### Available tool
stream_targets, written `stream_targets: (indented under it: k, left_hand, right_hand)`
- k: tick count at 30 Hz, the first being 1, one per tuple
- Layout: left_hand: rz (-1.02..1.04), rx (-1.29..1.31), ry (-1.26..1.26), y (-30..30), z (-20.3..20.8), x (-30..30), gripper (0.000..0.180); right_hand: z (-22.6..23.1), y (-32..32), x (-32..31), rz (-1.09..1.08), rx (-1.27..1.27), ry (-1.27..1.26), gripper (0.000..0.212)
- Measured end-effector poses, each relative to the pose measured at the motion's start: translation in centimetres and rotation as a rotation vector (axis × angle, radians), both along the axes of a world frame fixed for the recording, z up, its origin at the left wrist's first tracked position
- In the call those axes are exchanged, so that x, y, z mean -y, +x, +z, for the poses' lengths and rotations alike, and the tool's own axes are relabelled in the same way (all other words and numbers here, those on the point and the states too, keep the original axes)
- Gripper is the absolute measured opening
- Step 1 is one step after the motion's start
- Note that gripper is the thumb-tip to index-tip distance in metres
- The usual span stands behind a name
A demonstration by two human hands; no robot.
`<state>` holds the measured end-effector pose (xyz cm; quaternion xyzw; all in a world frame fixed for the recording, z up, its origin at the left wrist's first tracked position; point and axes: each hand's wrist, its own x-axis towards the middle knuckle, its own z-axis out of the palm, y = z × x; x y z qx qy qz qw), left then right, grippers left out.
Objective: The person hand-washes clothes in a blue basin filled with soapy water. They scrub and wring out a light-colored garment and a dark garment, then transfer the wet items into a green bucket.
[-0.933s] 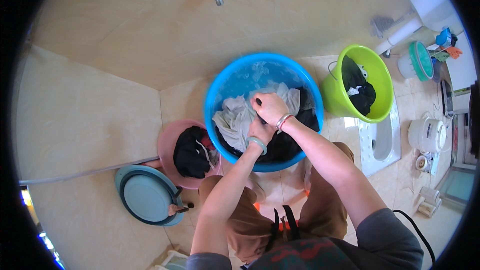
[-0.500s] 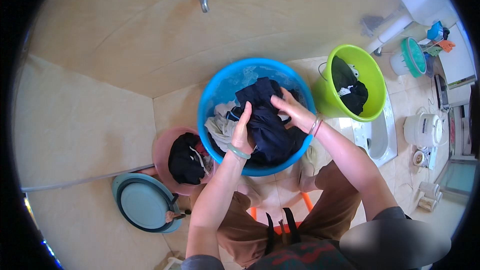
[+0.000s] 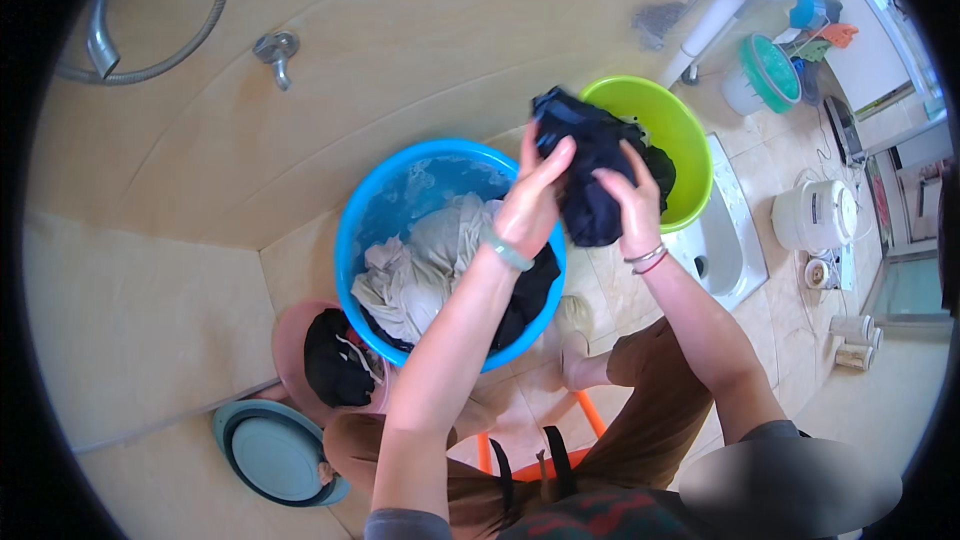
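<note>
Bunched between my left hand [image 3: 537, 195] and my right hand [image 3: 637, 198] is a dark navy garment [image 3: 592, 175]. It is held up between the blue basin and the lime-green bucket [image 3: 693, 145], covering part of the bucket's near-left rim. Dark clothes [image 3: 660, 170] show inside the bucket. Below my left forearm stands the large blue basin [image 3: 350, 230], holding sudsy water, pale grey-white cloth [image 3: 420, 265] and black cloth [image 3: 528, 290]. My left wrist wears a pale green bangle, my right wrist thin bracelets.
A pink basin [image 3: 290, 345] with a black garment [image 3: 335, 360] sits at the left, beside a grey-blue basin [image 3: 285, 450]. A squat toilet [image 3: 740, 240] lies right of the bucket. A tap [image 3: 280, 55] juts from the wall; a white tub [image 3: 810, 215] stands farther right.
The navy garment has been lifted out of the blue basin and carried right, toward the green bucket, in both hands. More pale cloth now shows in the basin. The view has shifted right.
</note>
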<state>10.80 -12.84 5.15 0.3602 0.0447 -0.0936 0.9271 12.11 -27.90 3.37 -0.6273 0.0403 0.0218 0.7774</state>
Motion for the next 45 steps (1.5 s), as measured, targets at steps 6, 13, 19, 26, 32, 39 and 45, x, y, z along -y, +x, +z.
stream_targets:
  k: [6, 13, 19, 26, 32, 39, 45]
  left_hand:
    - [-0.135, -0.065, 0.079, 2.9, -2.4, 5.5, 0.089]
    - [-0.186, -0.231, 0.178, -3.3, -8.5, 2.8, 0.073]
    - [0.131, -0.256, 0.667, -8.6, -17.4, -6.7, 0.04]
    - [-0.085, -0.077, 1.905, -14.9, -19.6, -12.8, 0.048]
    - [0.033, -0.188, 1.912, -15.0, -19.7, -16.4, 0.024]
    - [0.183, 0.116, 1.472, -13.3, -9.3, -22.2, 0.025]
    - [0.233, -0.003, 0.827, -12.2, -2.5, -21.6, 0.018]
  right_hand:
    - [-4.3, 6.3, 6.8, -0.185, -0.091, 0.295, 0.041]
    - [-7.5, 8.9, 9.8, -0.162, -0.332, 0.031, 0.079]
    - [-6.0, 8.6, 3.7, -0.05, 0.159, -0.568, 0.024]
    - [-13.5, 0.8, -6.6, 0.851, 0.388, -0.993, 0.047]
    - [-14.1, -2.3, -10.8, 1.098, 0.355, -1.381, 0.095]
    - [-13.7, -0.2, -14.5, 0.894, 0.339, -1.238, 0.116]
    - [-16.9, 1.3, -17.6, 0.815, 0.424, -0.661, 0.071]
